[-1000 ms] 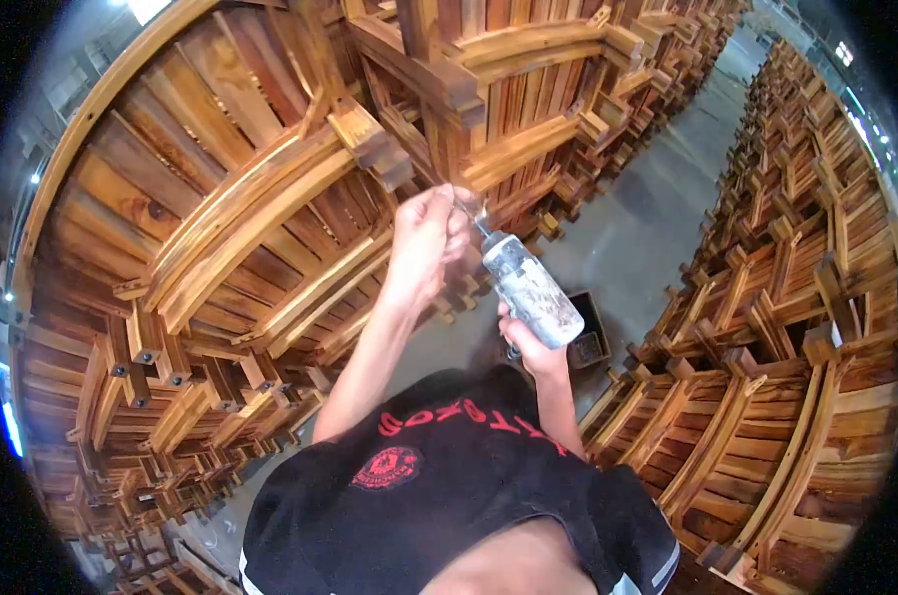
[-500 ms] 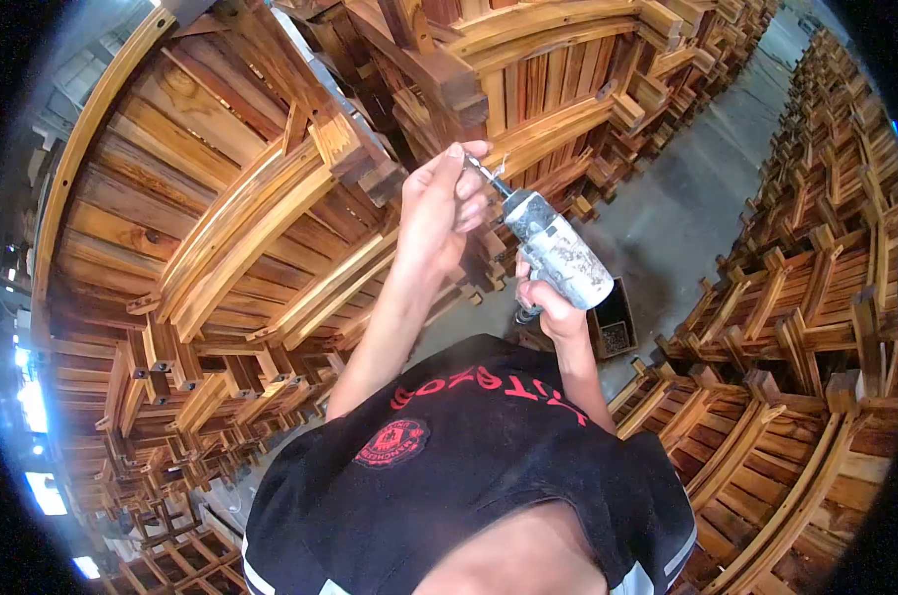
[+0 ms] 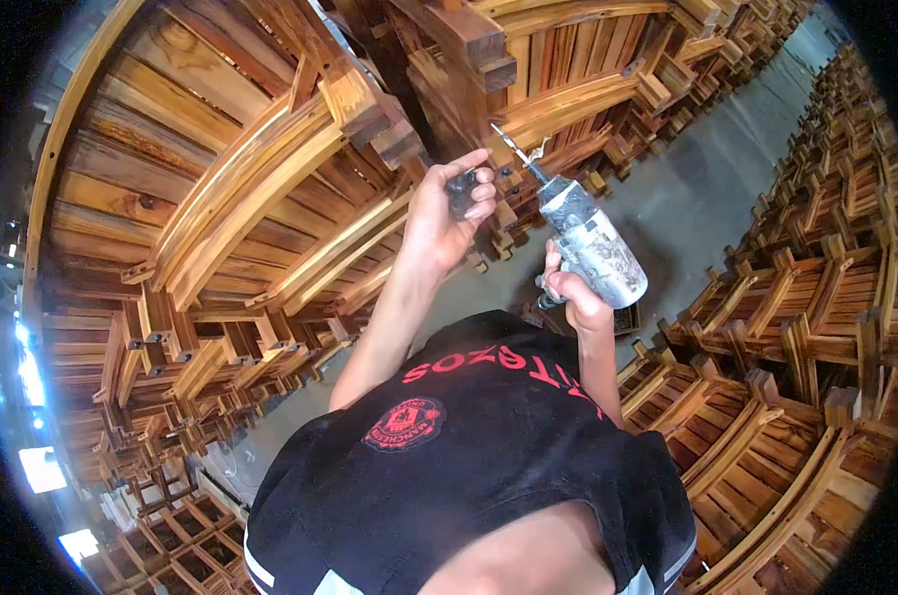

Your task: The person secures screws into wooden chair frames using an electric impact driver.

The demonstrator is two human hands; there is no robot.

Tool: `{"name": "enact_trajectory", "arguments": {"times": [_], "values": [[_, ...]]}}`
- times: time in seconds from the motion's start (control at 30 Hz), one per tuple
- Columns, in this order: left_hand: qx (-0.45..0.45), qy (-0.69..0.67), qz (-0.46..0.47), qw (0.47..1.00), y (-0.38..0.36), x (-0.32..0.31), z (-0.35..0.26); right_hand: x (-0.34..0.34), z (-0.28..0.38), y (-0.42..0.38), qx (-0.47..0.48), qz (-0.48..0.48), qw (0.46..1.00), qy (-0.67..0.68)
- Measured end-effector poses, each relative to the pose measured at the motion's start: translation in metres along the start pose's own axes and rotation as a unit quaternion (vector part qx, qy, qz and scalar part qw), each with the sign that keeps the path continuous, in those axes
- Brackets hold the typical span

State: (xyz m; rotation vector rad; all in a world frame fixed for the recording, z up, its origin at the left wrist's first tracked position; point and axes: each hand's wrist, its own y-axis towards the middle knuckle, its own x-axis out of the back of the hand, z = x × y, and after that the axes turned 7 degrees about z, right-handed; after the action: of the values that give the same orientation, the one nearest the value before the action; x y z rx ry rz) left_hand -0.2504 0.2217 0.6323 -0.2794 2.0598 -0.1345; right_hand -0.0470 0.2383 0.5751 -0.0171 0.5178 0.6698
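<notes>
Drill (image 3: 600, 250), gripped in the right hand (image 3: 582, 297), sits below right of wooden post (image 3: 463, 38) — long axis slanted, bit (image 3: 509, 142) toward post. Left hand (image 3: 447, 210), apart, encloses dark pieces (image 3: 461, 191). Grey floor (image 3: 689, 177) and wooden frames (image 3: 816, 288) — right of post.

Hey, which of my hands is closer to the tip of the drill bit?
Left. The left hand, holding small dark pieces, is close by the drill bit's tip, not touching it; the right hand is farther back, gripping the drill.
</notes>
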Motion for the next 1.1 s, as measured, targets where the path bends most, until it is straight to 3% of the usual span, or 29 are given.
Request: {"name": "enact_trajectory", "arguments": {"times": [0.2,0.33,0.57,0.7,0.77,0.93,1.1], "values": [[0.011,0.105,-0.010,0.994,-0.004,0.003,0.006,0.000,-0.006,-0.011,0.002,0.005,1.000,0.006],[0.055,0.050,-0.016,0.997,-0.002,0.012,0.008,-0.003,-0.007,-0.017,-0.011,-0.001,1.000,-0.014],[0.008,0.088,0.009,0.996,-0.011,0.015,0.001,-0.006,-0.014,-0.017,0.019,0.020,0.999,-0.037],[0.012,0.050,0.119,0.992,-0.010,0.032,-0.003,-0.005,-0.014,-0.019,-0.006,0.030,0.998,-0.055],[0.012,0.034,0.095,0.995,-0.010,0.031,-0.004,-0.007,-0.016,-0.019,-0.002,0.023,0.993,-0.116],[0.013,-0.039,0.072,0.997,-0.011,0.022,-0.008,-0.011,-0.014,-0.021,-0.014,0.009,0.994,-0.104],[-0.026,0.024,0.055,0.998,-0.011,0.020,-0.010,-0.009,-0.013,-0.021,-0.011,0.018,0.993,-0.118]]}}
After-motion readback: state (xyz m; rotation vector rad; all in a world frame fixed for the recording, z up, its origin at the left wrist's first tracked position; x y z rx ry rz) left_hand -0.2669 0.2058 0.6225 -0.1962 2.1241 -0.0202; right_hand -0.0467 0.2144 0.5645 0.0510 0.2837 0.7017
